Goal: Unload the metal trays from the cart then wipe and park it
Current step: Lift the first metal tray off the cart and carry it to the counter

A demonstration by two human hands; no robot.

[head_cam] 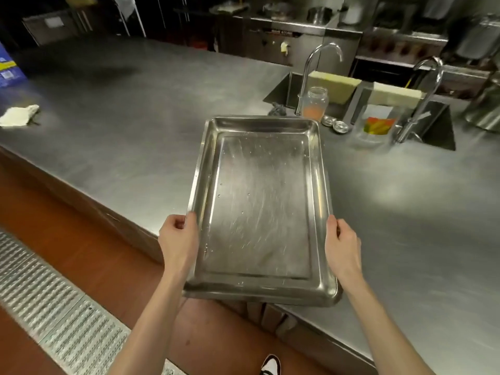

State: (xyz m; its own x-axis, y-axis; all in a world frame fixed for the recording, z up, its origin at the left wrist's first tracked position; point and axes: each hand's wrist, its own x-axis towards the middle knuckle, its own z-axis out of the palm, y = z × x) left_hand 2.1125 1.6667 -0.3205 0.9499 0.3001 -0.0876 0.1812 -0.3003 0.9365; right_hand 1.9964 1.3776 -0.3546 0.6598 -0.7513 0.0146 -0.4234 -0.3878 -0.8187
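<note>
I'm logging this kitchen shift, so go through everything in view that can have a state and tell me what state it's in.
Metal tray: empty, wet with droplets, held over the counter edge.
Left hand: grips the tray's left rim.
Right hand: grips the tray's right rim.
Glass jar: lidless, orange residue at the bottom.
Left faucet: no water running.
Right faucet: no water running.
White cloth: crumpled on the steel counter.

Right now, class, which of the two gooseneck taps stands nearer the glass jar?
The left tap: its base rises right beside the jar, while the right tap stands farther right, by the other sink basin.
</note>
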